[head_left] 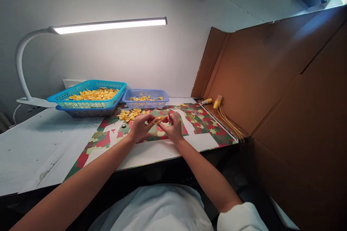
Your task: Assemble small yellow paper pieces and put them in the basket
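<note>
My left hand (141, 127) is closed on one end of a small yellow ribbon bow (160, 119), held just above the patterned sheet. My right hand (173, 128) pinches the bow's other side. A thin dark metal tool (170, 118) sticks up from the right fingers; its exact kind is too small to make out. Behind the left hand lies a loose pile of similar yellow bows (130, 114). A small round metal piece (124, 125) sits on the sheet left of that hand. The fingers partly hide the held bow.
A turquoise basket (54, 99) of yellow bows rests on a blue one at the back left. Beside it stands a smaller periwinkle basket (146, 104). Cardboard (271, 72) walls the right side, near yellow spools (217, 102) with cords. A lamp (108, 26) shines overhead.
</note>
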`<state>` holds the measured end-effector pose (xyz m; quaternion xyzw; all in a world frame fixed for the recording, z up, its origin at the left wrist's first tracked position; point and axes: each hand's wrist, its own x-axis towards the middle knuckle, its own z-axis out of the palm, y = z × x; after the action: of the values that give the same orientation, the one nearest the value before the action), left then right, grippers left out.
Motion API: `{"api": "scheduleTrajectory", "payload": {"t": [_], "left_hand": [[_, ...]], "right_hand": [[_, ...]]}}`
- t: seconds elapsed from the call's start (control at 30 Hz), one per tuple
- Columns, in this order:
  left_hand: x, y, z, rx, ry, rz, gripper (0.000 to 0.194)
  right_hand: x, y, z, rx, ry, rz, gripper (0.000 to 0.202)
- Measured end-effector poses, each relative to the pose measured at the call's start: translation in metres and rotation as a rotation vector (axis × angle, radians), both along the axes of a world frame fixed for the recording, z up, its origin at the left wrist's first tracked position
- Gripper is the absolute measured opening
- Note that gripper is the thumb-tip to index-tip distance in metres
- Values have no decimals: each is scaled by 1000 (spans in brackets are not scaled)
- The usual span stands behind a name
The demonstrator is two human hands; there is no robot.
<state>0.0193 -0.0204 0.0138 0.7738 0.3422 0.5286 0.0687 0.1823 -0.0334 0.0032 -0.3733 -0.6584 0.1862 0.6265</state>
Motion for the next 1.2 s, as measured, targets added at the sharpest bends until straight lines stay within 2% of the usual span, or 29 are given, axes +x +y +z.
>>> {"api": "scheduleTrajectory", "payload": {"t": [0.17,0.3,0.57,0.97,1.2], "left_hand": [[1,-2,0,74,47,20,19],[2,-2,-1,124,61,18,17],[2,-1,-2,149,91,17,20],[2,1,-5,91,122,19,29],[2,2,-6,117,123,15,29]], "right_hand": [[4,-2,-1,76,-67,-126,22],[4,0,-6,116,-119,-179,17],[1,4,-12,165,-181,-194,15],[-1,-1,-7,63,-182,-200,15],[-3,-1,-5,101,-165,-190,17]]}}
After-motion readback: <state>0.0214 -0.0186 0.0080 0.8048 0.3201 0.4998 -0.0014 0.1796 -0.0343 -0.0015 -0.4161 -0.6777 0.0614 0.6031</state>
